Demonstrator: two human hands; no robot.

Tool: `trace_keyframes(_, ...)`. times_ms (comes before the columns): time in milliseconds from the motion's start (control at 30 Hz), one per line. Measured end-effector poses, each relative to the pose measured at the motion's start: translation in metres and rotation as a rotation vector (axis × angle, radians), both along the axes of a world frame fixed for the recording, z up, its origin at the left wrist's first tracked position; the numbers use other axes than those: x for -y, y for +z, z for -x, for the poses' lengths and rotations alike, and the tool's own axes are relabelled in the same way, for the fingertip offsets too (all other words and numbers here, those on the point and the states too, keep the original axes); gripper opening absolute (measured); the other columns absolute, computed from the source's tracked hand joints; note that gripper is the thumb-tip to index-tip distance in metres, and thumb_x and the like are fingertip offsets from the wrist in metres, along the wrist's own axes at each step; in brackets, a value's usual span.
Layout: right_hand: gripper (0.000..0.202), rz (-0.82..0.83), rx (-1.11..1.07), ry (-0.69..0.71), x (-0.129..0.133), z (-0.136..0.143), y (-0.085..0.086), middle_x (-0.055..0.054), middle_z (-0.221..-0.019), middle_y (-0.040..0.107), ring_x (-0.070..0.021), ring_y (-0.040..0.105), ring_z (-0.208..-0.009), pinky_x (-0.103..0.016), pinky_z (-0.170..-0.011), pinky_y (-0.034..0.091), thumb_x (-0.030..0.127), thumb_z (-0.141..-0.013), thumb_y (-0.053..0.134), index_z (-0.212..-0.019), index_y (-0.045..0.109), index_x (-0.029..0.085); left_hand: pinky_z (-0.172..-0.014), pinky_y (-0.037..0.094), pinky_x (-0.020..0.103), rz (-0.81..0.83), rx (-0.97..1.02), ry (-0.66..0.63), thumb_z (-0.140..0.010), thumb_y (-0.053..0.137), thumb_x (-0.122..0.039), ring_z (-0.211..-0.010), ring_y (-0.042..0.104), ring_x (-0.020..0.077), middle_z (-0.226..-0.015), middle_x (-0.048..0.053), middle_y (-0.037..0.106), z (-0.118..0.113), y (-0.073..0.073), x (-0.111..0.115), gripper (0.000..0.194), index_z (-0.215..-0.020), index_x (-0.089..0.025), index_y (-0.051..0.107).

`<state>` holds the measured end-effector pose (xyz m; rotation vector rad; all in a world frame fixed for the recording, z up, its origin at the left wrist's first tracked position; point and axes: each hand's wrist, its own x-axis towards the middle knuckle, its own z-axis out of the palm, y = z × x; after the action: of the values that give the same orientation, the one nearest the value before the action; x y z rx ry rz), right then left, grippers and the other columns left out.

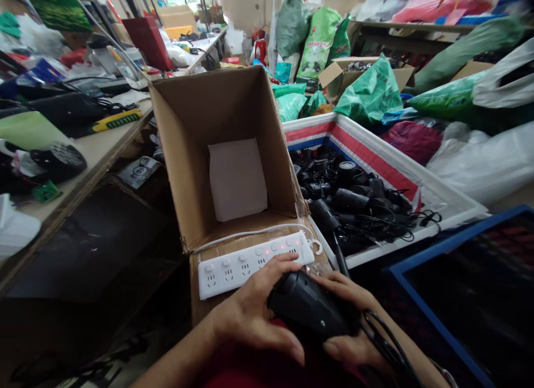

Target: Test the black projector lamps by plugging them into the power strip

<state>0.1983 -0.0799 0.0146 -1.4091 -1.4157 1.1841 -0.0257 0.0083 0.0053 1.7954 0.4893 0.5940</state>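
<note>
A black device with a rounded body, perhaps a hair dryer, is held low in front of me. Around its right end wraps my right hand, and a black cord loops over that wrist. My left hand touches the device's left end, its thumb and fingers spread apart. Just beyond my hands a white power strip with several sockets and red lights lies on cardboard. Behind the strip stands an open cardboard box with a pale sheet inside.
A white-rimmed bin full of black devices and cords is at the right, with a blue-framed crate nearer. A cluttered workbench runs along the left. Green bags and an open carton stand behind.
</note>
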Motion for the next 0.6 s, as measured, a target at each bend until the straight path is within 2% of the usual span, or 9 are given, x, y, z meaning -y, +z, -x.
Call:
trace_keyframes(33,0.068,-0.012,0.019,-0.013,0.001,0.002,-0.002,-0.006,-0.108,0.062,-0.0296,0.061,-0.097,-0.038,-0.08,0.053,0.049,-0.056,0.079,-0.12,0.064,0.031,-0.108,0.029,0.055,0.061,-0.012,-0.01,-0.059,0.08,-0.056,-0.134,0.035,0.0397,-0.145,0.018,0.041,0.0,0.003,-0.002,0.088,-0.131,-0.022,0.045)
trace_keyframes(100,0.069,-0.021,0.051,-0.017,0.003,0.003,-0.007,-0.006,-0.111,0.062,-0.0299,0.062,-0.097,-0.037,-0.078,0.054,0.048,-0.056,0.08,-0.121,0.063,0.031,-0.107,0.031,0.053,0.203,-0.026,0.031,-0.075,0.065,-0.059,-0.131,0.041,0.0365,-0.141,0.015,0.048,-0.001,0.007,-0.005,0.066,-0.126,-0.021,0.052)
trace_keyframes(167,0.07,-0.027,0.085,-0.012,0.003,0.003,-0.012,-0.006,-0.113,0.062,-0.0306,0.063,-0.098,-0.036,-0.076,0.055,0.046,-0.055,0.08,-0.121,0.063,0.031,-0.105,0.035,0.05,0.304,-0.035,0.105,-0.085,0.056,-0.05,-0.124,0.049,0.032,-0.131,0.012,0.058,-0.003,0.009,-0.009,0.044,-0.117,-0.02,0.059)
trace_keyframes(233,0.07,-0.036,0.11,-0.005,0.003,0.002,-0.016,-0.006,-0.114,0.062,-0.0314,0.063,-0.099,-0.035,-0.075,0.056,0.044,-0.054,0.081,-0.121,0.064,0.031,-0.102,0.038,0.046,0.336,-0.037,0.142,-0.081,0.063,-0.04,-0.116,0.054,0.0296,-0.12,0.01,0.064,-0.006,0.008,-0.012,0.036,-0.11,-0.019,0.063)
trace_keyframes(333,0.068,-0.041,0.109,-0.01,0.002,0.003,-0.018,-0.006,-0.113,0.062,-0.0313,0.063,-0.099,-0.035,-0.073,0.056,0.044,-0.055,0.081,-0.12,0.064,0.031,-0.096,0.042,0.043,0.385,-0.036,0.123,-0.069,0.073,-0.032,-0.109,0.056,0.0281,-0.111,0.008,0.065,-0.008,0.005,-0.015,0.041,-0.107,-0.019,0.064)
trace_keyframes(500,0.065,-0.027,0.074,-0.016,0.006,0.009,-0.018,-0.005,-0.109,0.064,-0.0283,0.066,-0.089,-0.032,-0.064,0.056,0.047,-0.055,0.08,-0.116,0.066,0.031,-0.078,0.045,0.033,0.56,-0.02,0.101,-0.059,0.078,-0.028,-0.086,0.057,0.02,-0.092,0.003,0.064,-0.009,0.008,-0.015,0.05,-0.106,-0.018,0.065)
trace_keyframes(600,0.064,-0.023,0.09,-0.028,0.007,0.012,-0.015,-0.005,-0.109,0.064,-0.0267,0.066,-0.088,-0.031,-0.065,0.057,0.046,-0.058,0.078,-0.118,0.064,0.03,-0.077,0.043,0.033,0.593,-0.042,0.121,-0.056,0.08,-0.026,-0.084,0.056,0.0198,-0.091,0.003,0.063,-0.01,0.009,-0.015,0.049,-0.103,-0.017,0.067)
